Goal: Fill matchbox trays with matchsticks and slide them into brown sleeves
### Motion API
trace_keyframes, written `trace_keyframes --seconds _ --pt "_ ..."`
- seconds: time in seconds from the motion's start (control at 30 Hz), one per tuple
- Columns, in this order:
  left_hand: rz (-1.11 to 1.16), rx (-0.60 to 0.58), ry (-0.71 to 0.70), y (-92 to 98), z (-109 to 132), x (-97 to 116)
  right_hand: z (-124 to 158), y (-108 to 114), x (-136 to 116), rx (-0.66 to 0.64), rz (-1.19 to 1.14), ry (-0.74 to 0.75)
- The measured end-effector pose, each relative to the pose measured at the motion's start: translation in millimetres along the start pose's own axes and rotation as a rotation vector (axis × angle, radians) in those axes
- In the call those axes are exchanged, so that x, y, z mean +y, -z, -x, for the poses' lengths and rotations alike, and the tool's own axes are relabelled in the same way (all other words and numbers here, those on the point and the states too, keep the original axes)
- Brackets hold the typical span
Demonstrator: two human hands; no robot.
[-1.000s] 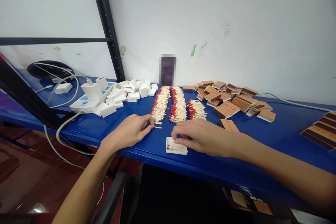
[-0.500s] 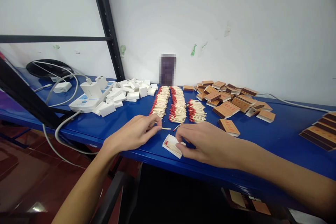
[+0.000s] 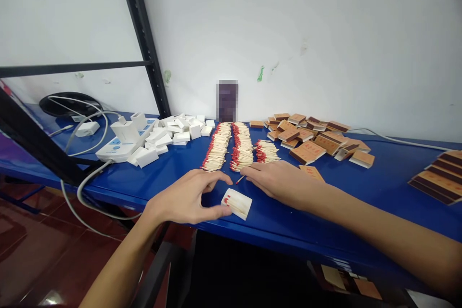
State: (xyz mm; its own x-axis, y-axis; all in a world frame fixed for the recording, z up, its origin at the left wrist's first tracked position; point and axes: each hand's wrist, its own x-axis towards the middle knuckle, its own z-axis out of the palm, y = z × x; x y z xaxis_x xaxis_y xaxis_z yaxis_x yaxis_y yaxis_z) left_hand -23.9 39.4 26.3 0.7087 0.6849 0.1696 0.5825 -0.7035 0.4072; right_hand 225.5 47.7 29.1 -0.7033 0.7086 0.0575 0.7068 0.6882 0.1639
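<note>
A small white matchbox tray (image 3: 249, 202) lies near the table's front edge with several red-headed matches (image 3: 235, 203) in it. My left hand (image 3: 191, 196) is beside it, thumb and forefinger spread apart, the thumb at the tray's left edge. Behind the tray, the fingertips of my right hand (image 3: 279, 180) are closed over the plain end of a single match (image 3: 240, 179), its red head toward me. Three rows of matches are just beyond: a left row (image 3: 217, 147), a middle row (image 3: 242, 147) and a shorter right row (image 3: 267, 151), partly behind my right hand.
White trays (image 3: 175, 130) are heaped at back left beside a power strip (image 3: 113, 150) with plugs and cables. Brown matchbox sleeves (image 3: 306, 152) are piled at back right, with more stacked (image 3: 438, 178) at far right. A black shelf post (image 3: 144, 33) rises at left.
My left hand has let go of the match it held and opened, moving to the tray's left side. My right hand has moved off the tray, back to the loose match.
</note>
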Motion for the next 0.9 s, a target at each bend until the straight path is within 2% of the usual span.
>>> trace_keyframes --seconds 0.13,0.27,0.43,0.57,0.63,0.73,0.8,0.9 --pt "-0.063 -0.024 0.006 -6.9 -0.8 3.8 -5.4 -2.7 -1.7 -0.020 0.005 -0.009" --pt "-0.126 0.004 0.046 -11.5 -1.9 9.0 -4.5 -1.8 -0.2 0.010 -0.064 -0.034" --pt "-0.167 0.100 0.097 0.8 2.7 0.6 4.9 14.8 -6.6 0.056 -0.265 -0.068" --pt "-0.220 0.172 0.189 11.2 4.7 -17.6 11.2 24.4 -20.3 0.050 -0.338 0.009" --pt "-0.224 0.158 0.184 12.1 4.1 -24.6 11.7 27.1 -23.8 0.032 -0.330 0.026" --pt "-0.210 0.128 0.155 10.2 2.5 -28.9 9.4 27.2 -19.0 0.070 -0.268 -0.059" --pt "-0.209 0.125 0.143 8.6 1.5 -28.5 7.0 22.7 -11.1 0.090 -0.208 -0.128" --pt "-0.214 0.130 0.126 6.4 0.3 -27.2 3.7 11.0 -0.8 0.059 -0.125 -0.140"
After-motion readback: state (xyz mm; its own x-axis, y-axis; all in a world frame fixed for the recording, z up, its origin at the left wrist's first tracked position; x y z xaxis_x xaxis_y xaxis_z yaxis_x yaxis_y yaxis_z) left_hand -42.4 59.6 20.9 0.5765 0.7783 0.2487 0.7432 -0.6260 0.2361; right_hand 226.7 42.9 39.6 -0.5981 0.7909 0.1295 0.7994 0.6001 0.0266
